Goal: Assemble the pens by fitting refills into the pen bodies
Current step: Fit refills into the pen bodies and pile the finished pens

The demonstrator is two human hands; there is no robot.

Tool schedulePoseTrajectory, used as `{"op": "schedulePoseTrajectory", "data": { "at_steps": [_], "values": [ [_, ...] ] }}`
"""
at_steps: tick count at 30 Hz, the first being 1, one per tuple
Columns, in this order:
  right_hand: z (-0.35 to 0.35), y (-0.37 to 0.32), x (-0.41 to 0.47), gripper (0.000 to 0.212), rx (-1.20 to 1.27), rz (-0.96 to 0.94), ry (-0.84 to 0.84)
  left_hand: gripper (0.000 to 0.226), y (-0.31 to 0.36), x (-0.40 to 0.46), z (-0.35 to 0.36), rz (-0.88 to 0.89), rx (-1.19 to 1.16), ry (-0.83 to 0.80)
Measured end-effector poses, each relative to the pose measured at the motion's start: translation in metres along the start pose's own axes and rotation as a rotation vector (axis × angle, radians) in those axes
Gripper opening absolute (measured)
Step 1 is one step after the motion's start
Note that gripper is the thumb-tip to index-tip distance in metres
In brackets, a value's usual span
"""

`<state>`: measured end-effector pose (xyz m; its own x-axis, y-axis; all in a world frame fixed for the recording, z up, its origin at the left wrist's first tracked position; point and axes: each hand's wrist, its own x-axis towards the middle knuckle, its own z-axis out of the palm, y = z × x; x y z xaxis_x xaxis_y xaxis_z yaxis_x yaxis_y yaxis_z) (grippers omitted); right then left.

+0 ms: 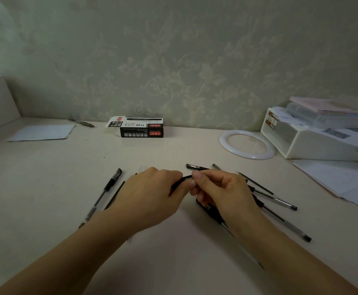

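My left hand (152, 192) and my right hand (220, 190) meet above the middle of the table, both pinching one thin black pen part (179, 183) that slants between their fingertips. A capped pen (107, 189) with a clear barrel lies to the left, a loose black refill (115, 194) beside it. To the right lie several pens and refills: a refill (256, 183), a clear pen (280, 202) and another pen (291, 227). A black pen cap (195, 167) shows beyond my right hand. More pen parts (213, 211) are partly hidden under my right wrist.
A black and white pen box (140, 129) lies at the wall. A white ring (247, 144) and a white organiser (314, 137) with papers stand at the right. Loose sheets (344, 182) lie at the right edge, a paper (42, 133) and a pen (81, 122) far left.
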<state>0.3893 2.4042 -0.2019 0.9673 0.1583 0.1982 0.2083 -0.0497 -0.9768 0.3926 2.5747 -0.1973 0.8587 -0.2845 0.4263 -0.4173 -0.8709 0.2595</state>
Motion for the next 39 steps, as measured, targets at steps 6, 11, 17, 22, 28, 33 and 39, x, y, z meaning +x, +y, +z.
{"op": "schedulePoseTrajectory", "data": {
  "at_steps": [6,11,17,22,28,33,39],
  "values": [
    [-0.006,-0.005,0.002,0.015,0.023,-0.095,0.166,0.079,-0.012,0.006,-0.004,-0.208,0.025,0.040],
    [-0.009,0.000,0.003,0.009,-0.209,-0.171,0.151,0.048,-0.018,0.005,-0.003,-0.178,-0.033,0.122],
    [-0.001,0.011,-0.002,0.013,-0.933,-0.378,-0.083,0.014,-0.018,0.002,0.003,-0.062,-0.059,0.049],
    [0.002,0.013,-0.003,0.007,-1.036,-0.402,-0.135,0.009,-0.017,0.002,0.004,-0.007,-0.071,-0.019],
    [-0.002,0.014,0.000,0.010,-0.908,-0.372,-0.050,0.007,-0.017,0.003,0.004,0.006,-0.093,-0.046],
    [-0.005,0.010,0.002,0.020,-0.593,-0.252,0.099,0.008,-0.014,0.004,0.002,0.065,-0.144,-0.036],
    [-0.007,0.009,0.004,0.013,-0.412,-0.143,0.056,0.015,-0.012,0.002,0.002,0.150,-0.182,-0.050]
  ]
}}
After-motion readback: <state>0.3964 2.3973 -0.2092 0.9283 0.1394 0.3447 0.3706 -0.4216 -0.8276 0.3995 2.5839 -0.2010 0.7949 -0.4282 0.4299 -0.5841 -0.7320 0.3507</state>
